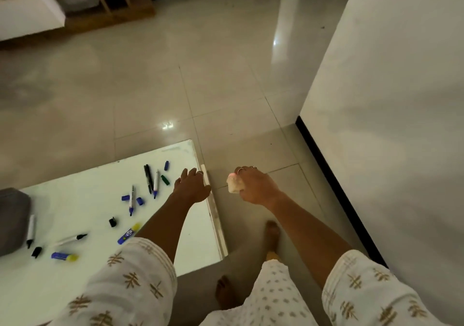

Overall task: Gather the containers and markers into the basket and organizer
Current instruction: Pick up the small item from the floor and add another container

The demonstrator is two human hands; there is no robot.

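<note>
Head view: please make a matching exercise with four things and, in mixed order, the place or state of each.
Things:
1. right hand
2. left hand
3. green cap
4. grey pouch

Places or states:
A. lies loose on the white table, near the markers
B. at the table's left edge
C. holds a small pale container above the floor
D. rests at the table's right edge

Pairs: 1-C, 2-D, 3-A, 4-B
</note>
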